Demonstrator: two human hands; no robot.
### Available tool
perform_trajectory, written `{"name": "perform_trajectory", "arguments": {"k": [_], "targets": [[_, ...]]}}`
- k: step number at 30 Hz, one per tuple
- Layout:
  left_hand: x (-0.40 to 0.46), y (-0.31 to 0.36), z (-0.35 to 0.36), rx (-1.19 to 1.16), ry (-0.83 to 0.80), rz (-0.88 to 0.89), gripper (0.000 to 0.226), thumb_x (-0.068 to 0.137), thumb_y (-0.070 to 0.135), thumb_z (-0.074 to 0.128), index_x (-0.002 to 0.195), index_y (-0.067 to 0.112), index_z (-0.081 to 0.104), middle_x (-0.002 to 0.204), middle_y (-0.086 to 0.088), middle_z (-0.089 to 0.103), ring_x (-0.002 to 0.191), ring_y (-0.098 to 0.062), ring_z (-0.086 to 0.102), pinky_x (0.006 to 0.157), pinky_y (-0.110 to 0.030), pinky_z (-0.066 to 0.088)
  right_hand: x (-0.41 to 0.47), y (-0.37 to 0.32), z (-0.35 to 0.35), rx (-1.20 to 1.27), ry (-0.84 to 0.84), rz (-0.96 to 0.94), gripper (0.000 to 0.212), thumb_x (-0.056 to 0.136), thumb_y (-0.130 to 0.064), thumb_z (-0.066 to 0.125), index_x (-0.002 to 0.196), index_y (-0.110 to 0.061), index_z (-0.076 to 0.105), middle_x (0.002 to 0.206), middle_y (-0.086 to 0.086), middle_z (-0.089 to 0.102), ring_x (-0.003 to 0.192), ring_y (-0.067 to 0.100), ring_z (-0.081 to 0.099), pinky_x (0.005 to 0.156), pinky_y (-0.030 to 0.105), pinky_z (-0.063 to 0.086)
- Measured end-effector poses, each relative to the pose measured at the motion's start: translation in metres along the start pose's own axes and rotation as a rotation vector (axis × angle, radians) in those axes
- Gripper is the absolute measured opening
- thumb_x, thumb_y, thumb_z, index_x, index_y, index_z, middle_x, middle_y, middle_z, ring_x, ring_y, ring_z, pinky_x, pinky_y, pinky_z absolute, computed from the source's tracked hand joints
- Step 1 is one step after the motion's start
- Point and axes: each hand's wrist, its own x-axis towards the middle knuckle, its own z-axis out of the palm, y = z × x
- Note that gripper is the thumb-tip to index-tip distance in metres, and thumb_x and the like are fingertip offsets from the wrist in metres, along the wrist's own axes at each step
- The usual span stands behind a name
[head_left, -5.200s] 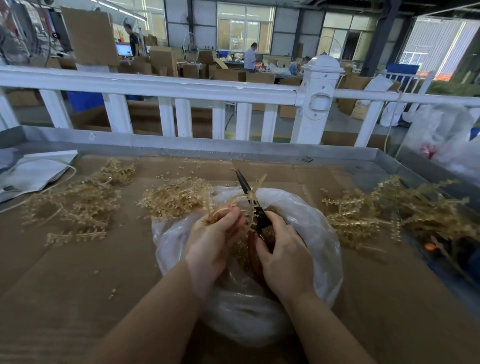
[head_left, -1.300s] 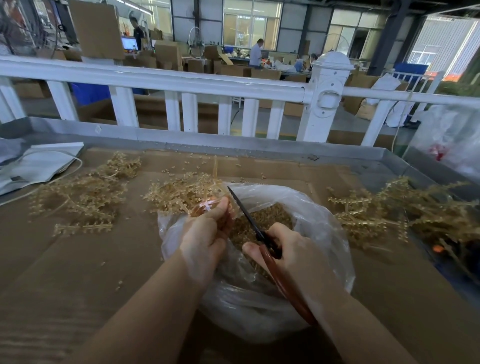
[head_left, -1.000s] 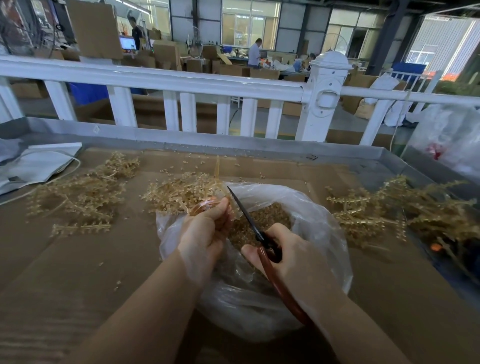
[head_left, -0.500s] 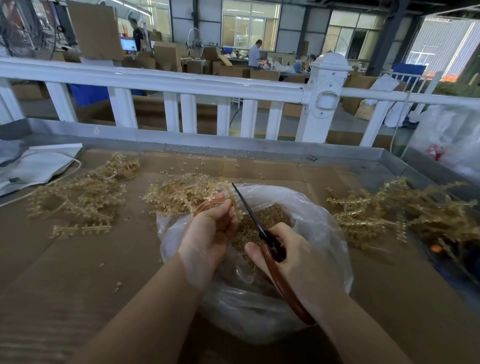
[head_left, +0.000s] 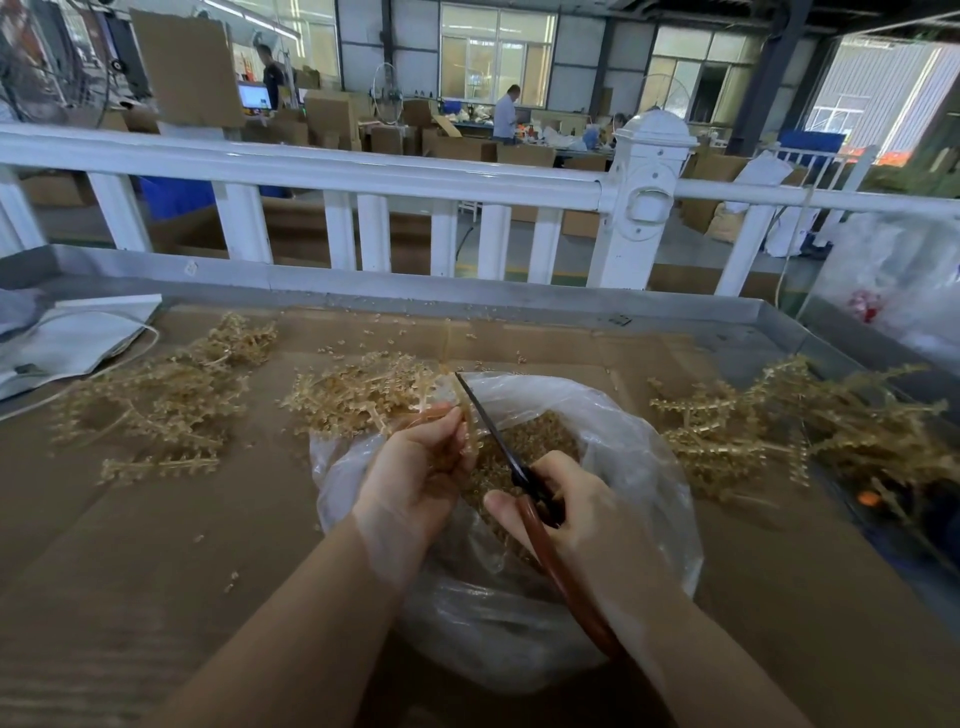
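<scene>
My left hand (head_left: 415, 475) pinches a thin tan plastic sprig (head_left: 465, 415) over an open clear plastic bag (head_left: 634, 447). Small tan cut pieces (head_left: 540, 441) fill the bag's middle. My right hand (head_left: 576, 514) grips scissors (head_left: 493, 431) with dark blades and reddish-brown handles. The blades point up and left, and their edge lies against the sprig right beside my left fingertips. Part of the sprig is hidden inside my left hand.
Tan plastic branch pieces lie in a left pile (head_left: 166, 395), a middle pile (head_left: 358, 389) behind the bag, and a large right pile (head_left: 810, 421). Cardboard (head_left: 130, 561) lines the metal-rimmed table (head_left: 415, 291). A white fence (head_left: 644, 197) stands behind. White sheets (head_left: 72, 338) lie far left.
Five seconds ago the scissors stood more upright on a longer sprig. Over the last second my hands stay over the bag and the blades shift slightly toward the sprig.
</scene>
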Motion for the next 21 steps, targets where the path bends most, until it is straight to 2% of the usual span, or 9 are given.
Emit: {"name": "perform_trajectory", "arguments": {"k": [3,6,9,13,17,21], "targets": [[0.0009,0.0002,-0.0002,0.002,-0.011,-0.012,0.014,0.076,-0.006,0.056,0.079,0.007,0.06,0.059,-0.003,0.056,0.052,-0.012,0.053,0.042,-0.017,0.048,0.0021,0.0008,-0.0018,0.029,-0.016,0.025,0.034,0.079,-0.061,0.059,0.081,-0.028,0.053,0.07,-0.008,0.061,0.067,0.002,0.059,0.061,0.017,0.044],[0.0012,0.0004,-0.0018,0.03,-0.045,-0.009,0.015,0.062,0.001,0.061,0.076,0.007,0.06,0.062,-0.003,0.056,0.054,-0.013,0.052,0.044,-0.019,0.048,0.0026,0.0018,-0.0037,0.014,-0.032,0.034,0.033,0.08,-0.06,0.059,0.08,-0.028,0.052,0.069,-0.009,0.06,0.067,0.002,0.058,0.061,0.018,0.043],[0.0019,-0.0004,-0.0041,0.085,-0.072,0.004,0.01,0.066,0.01,0.065,0.074,0.007,0.062,0.06,-0.002,0.057,0.051,-0.012,0.054,0.045,-0.018,0.048,0.0026,0.0024,-0.0035,0.005,-0.042,0.035,0.033,0.08,-0.06,0.059,0.08,-0.027,0.052,0.07,-0.007,0.06,0.069,0.004,0.058,0.064,0.021,0.045],[0.0054,-0.0018,-0.0047,0.067,-0.031,0.007,0.003,0.076,0.003,0.063,0.079,0.004,0.061,0.057,-0.002,0.061,0.046,-0.008,0.058,0.045,-0.014,0.049,0.002,0.0023,-0.0027,-0.013,-0.034,0.023,0.032,0.08,-0.06,0.059,0.078,-0.029,0.051,0.066,-0.009,0.058,0.065,0.0,0.057,0.057,0.012,0.04],[0.0062,-0.0018,-0.0052,0.03,-0.008,-0.008,0.018,0.064,0.002,0.068,0.08,0.004,0.061,0.058,-0.003,0.063,0.047,-0.009,0.06,0.045,-0.016,0.051,0.0009,0.002,-0.0003,-0.036,-0.009,0.013,0.033,0.08,-0.062,0.058,0.075,-0.031,0.048,0.063,-0.011,0.056,0.064,-0.005,0.055,0.056,0.009,0.038],[0.0062,-0.0022,-0.0067,0.016,-0.002,-0.03,0.019,0.062,0.001,0.068,0.08,0.003,0.061,0.059,-0.004,0.063,0.047,-0.01,0.061,0.044,-0.016,0.05,0.0007,0.0022,0.0005,-0.097,0.0,0.007,0.034,0.081,-0.064,0.055,0.072,-0.034,0.043,0.061,-0.013,0.053,0.059,-0.01,0.052,0.056,0.006,0.037]]}}
